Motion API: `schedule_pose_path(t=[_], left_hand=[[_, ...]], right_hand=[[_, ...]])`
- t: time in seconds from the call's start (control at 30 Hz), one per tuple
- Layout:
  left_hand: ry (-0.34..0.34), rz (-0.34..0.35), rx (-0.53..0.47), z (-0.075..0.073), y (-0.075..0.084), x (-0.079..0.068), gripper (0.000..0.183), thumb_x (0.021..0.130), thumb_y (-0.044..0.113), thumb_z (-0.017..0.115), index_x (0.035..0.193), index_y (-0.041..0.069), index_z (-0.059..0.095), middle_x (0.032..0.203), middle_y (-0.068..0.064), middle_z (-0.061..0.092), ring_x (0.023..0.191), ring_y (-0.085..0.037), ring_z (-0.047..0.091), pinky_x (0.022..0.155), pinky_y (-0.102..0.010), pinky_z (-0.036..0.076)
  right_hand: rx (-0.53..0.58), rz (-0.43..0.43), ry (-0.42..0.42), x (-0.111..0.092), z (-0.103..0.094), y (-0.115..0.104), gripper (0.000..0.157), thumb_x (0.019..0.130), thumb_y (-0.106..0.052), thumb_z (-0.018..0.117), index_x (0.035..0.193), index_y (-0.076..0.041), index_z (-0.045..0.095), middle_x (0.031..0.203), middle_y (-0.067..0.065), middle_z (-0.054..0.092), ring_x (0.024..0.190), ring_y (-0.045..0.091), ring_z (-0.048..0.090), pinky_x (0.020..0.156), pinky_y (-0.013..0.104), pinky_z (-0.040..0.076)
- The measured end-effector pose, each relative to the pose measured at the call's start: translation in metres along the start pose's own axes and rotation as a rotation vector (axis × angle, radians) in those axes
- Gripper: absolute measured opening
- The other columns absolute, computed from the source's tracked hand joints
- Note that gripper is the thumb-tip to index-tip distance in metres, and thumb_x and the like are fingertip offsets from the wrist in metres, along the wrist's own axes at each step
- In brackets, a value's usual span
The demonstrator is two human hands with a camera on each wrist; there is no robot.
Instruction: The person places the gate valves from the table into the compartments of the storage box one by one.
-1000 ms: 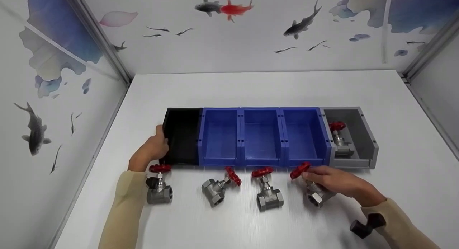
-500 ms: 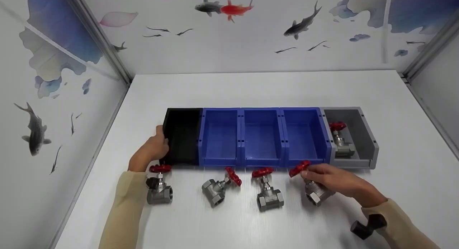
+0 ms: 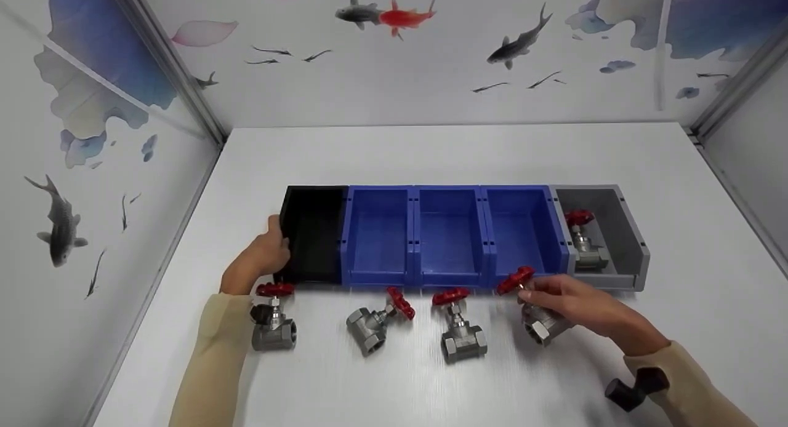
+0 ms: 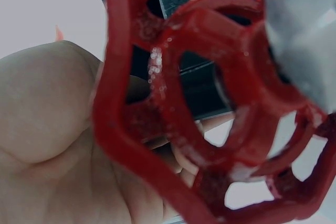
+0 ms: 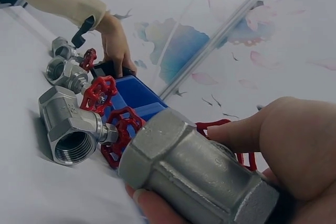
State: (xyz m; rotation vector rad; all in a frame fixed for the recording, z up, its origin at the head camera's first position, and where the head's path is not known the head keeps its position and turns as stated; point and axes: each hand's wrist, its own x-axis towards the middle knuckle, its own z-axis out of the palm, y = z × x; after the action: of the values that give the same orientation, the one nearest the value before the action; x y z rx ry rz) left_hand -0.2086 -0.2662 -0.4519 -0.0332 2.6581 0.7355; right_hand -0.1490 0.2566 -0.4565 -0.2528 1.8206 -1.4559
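Note:
My right hand (image 3: pixel 575 304) pinches a steel valve with a red handwheel (image 3: pixel 516 280) in front of the rightmost blue bin. The right wrist view has its hexagonal-ended steel body (image 5: pixel 194 171) up close, between thumb and fingers. At the far left of the row, my left hand (image 3: pixel 261 251) grips the side wall of the black bin (image 3: pixel 314 236). Right beside that wrist stands another valve (image 3: pixel 274 331), its red wheel (image 4: pixel 168 77) filling much of the left wrist view. Two more valves, one angled (image 3: pixel 369 328) and one more upright (image 3: pixel 463 341), lie between the hands.
Three blue bins (image 3: pixel 378 276) stand side by side between the black bin and a grey bin (image 3: pixel 628 230). Inside the grey bin lies a valve with a red wheel (image 3: pixel 578 218). White printed panels (image 3: pixel 394 76) border the white table (image 3: pixel 381 390) at the back and sides.
My right hand has lifted the valve a little and tilted it, its red wheel now overlapping the blue bin's front edge. The left hand and the other valves have stayed put.

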Motion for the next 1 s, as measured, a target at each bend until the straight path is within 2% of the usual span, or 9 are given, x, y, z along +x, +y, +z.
schedule_pose_path(t=[0.2, 0.43, 0.6, 0.8, 1.0], left_hand=[[-0.001, -0.003, -0.011, 0.000, 0.000, 0.000, 0.053, 0.105, 0.011, 0.028, 0.148, -0.004, 0.002, 0.119, -0.042, 0.055, 0.097, -0.039, 0.059, 0.084, -0.049, 0.044], [0.016, 0.032, -0.004, 0.001, -0.002, 0.000, 0.050, 0.105, 0.010, 0.029, 0.147, -0.005, 0.006, 0.107, -0.037, 0.060, 0.087, -0.036, 0.059, 0.081, -0.048, 0.045], [0.014, 0.012, -0.006, 0.000, -0.002, -0.001, 0.052, 0.105, 0.010, 0.029, 0.148, -0.005, 0.003, 0.105, -0.035, 0.061, 0.084, -0.034, 0.058, 0.078, -0.046, 0.045], [0.017, 0.018, 0.000, 0.000, -0.002, 0.000, 0.051, 0.105, 0.010, 0.029, 0.147, -0.005, 0.005, 0.113, -0.041, 0.057, 0.093, -0.038, 0.060, 0.082, -0.049, 0.045], [0.002, 0.013, 0.007, -0.001, -0.002, -0.001, 0.056, 0.106, 0.011, 0.029, 0.150, -0.007, -0.001, 0.105, -0.035, 0.060, 0.088, -0.036, 0.059, 0.083, -0.048, 0.044]], right_hand=[[-0.029, -0.001, 0.028, -0.003, -0.001, -0.004, 0.046, 0.104, -0.030, 0.052, 0.122, 0.012, 0.050, 0.096, 0.011, 0.068, 0.083, 0.021, 0.067, 0.070, 0.039, 0.058], [-0.055, -0.009, 0.066, -0.004, -0.003, -0.008, 0.047, 0.106, -0.031, 0.048, 0.124, 0.013, 0.049, 0.091, 0.009, 0.066, 0.079, 0.019, 0.067, 0.068, 0.037, 0.057], [-0.062, -0.004, 0.082, -0.005, -0.005, -0.013, 0.049, 0.105, -0.032, 0.048, 0.125, 0.013, 0.049, 0.092, 0.010, 0.066, 0.080, 0.019, 0.067, 0.068, 0.038, 0.057], [-0.082, 0.001, 0.089, -0.005, -0.008, -0.015, 0.050, 0.105, -0.033, 0.047, 0.126, 0.012, 0.049, 0.092, 0.009, 0.066, 0.080, 0.020, 0.067, 0.068, 0.038, 0.057], [-0.106, 0.016, 0.104, -0.003, -0.010, -0.017, 0.051, 0.105, -0.037, 0.048, 0.125, 0.010, 0.051, 0.091, 0.009, 0.066, 0.079, 0.020, 0.066, 0.069, 0.038, 0.056]])
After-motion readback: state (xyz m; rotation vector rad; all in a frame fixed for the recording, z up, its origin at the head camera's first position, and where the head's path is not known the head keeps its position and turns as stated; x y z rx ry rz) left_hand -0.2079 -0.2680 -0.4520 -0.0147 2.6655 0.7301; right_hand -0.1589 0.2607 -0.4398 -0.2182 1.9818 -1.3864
